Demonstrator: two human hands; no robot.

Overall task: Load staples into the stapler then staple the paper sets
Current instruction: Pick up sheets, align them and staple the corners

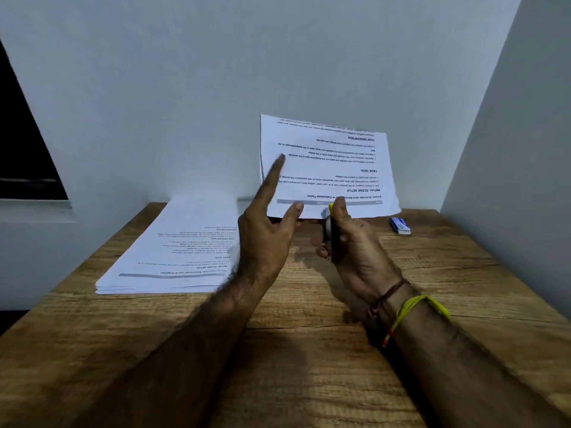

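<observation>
Right hand [349, 242] grips the stapler [329, 230] upright above mid-bench, fingers [321, 251] curled round it, thumb on top near its yellow tip. A paper set [327, 168] stands raised behind both hands, its lower edge at the stapler. Left hand [265, 239] just left of it, fingers spread wide and straight; whether they touch the sheet, cannot tell. Paper stack [173, 257] lies far left on wooden bench [309, 366]. Small blue staple box [400, 226] far right.

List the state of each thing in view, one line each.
Paper set: lifted, its lower edge in the stapler.
Stapler: gripped in the right hand.
Left hand: fingers spread, beside the set.
Paper stack: flat on the table.
Staple box: closed, on the table.
</observation>
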